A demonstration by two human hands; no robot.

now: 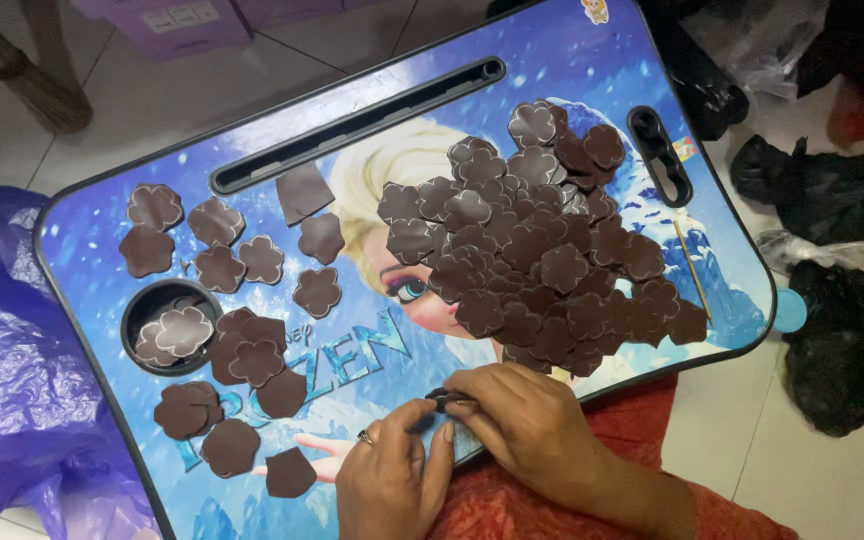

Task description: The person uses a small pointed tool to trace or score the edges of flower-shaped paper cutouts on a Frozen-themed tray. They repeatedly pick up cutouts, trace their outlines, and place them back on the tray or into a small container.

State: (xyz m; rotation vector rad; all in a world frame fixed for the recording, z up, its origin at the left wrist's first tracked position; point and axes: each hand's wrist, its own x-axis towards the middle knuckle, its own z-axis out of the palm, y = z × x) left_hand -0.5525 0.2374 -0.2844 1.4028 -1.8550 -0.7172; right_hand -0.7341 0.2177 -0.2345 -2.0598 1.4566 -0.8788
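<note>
A blue lap table (102, 215) with a cartoon picture lies in front of me. At its near edge my left hand (387, 475) and my right hand (522, 420) meet, and both pinch one small dark brown piece (442, 398) between the fingertips. A ring sits on my left hand. A big heap of brown flower-shaped cut-outs (537, 250) covers the table's right half, just beyond my right hand. Loose brown flower shapes (237, 260) lie spread over the left half.
A round cup recess (142, 300) at the table's left holds a few flower shapes. A long slot (352, 125) runs along the far edge. A purple plastic bag (12, 380) lies on the left, black bags (842, 340) on the right floor. A thin stick (692, 265) rests by the heap.
</note>
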